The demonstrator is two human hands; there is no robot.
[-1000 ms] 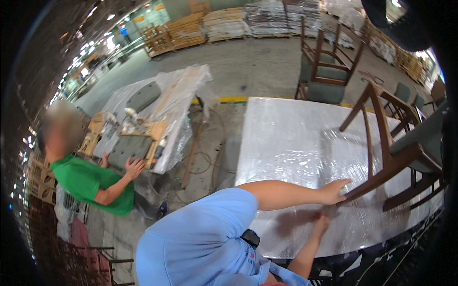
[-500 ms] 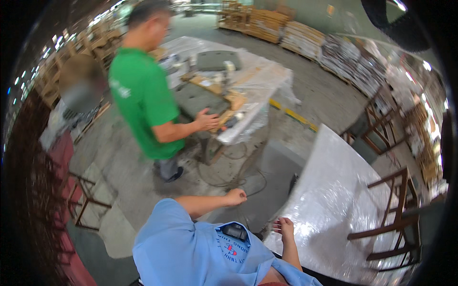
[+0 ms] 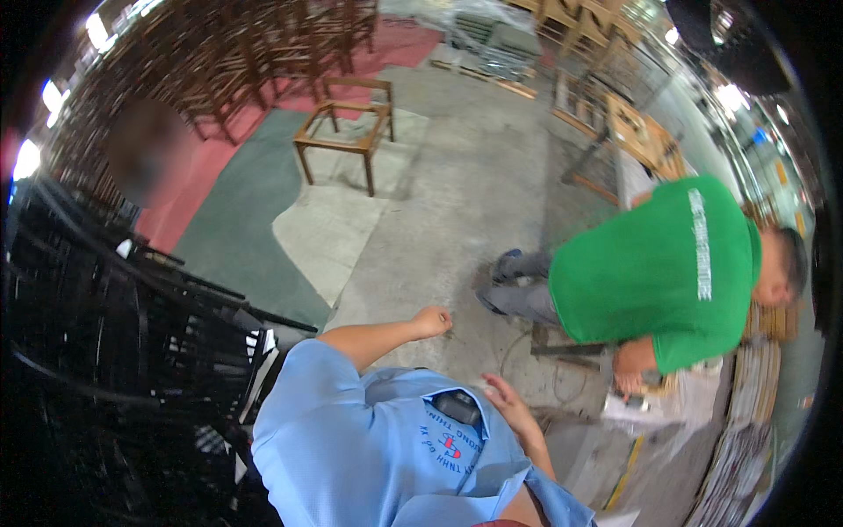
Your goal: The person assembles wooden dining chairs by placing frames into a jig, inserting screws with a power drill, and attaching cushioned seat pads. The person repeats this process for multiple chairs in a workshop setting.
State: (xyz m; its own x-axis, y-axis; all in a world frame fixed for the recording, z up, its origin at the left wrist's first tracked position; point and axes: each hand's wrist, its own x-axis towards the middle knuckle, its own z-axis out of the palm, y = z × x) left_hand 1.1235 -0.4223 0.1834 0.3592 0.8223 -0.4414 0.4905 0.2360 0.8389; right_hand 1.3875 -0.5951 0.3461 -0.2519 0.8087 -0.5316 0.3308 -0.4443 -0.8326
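My left hand (image 3: pixel 432 322) hangs in front of my blue shirt over the grey floor, its fingers curled in with nothing seen in them. My right hand (image 3: pixel 507 397) is beside the shirt front, a little nearer and to the right, fingers stretched out and holding nothing. Neither hand touches any object. A dark device (image 3: pixel 458 407) sits at the chest of the blue shirt (image 3: pixel 351 430), close to the right hand. Ahead on the floor stands a brown wooden chair frame (image 3: pixel 347 140) without a seat panel.
A person in a green shirt (image 3: pixel 650 263) bends over a plastic-covered worktable (image 3: pixel 676 400) at the right. Many brown chairs (image 3: pixel 299 44) stand on red sheeting at the far left. Green and pale sheets (image 3: pixel 255 198) cover floor there. Dark stacked frames (image 3: pixel 114 351) crowd my left side.
My view has swung left: the green-shirted person now appears at the right, and the plastic-wrapped table by my right hand is out of sight. Both hands remain empty in front of me.
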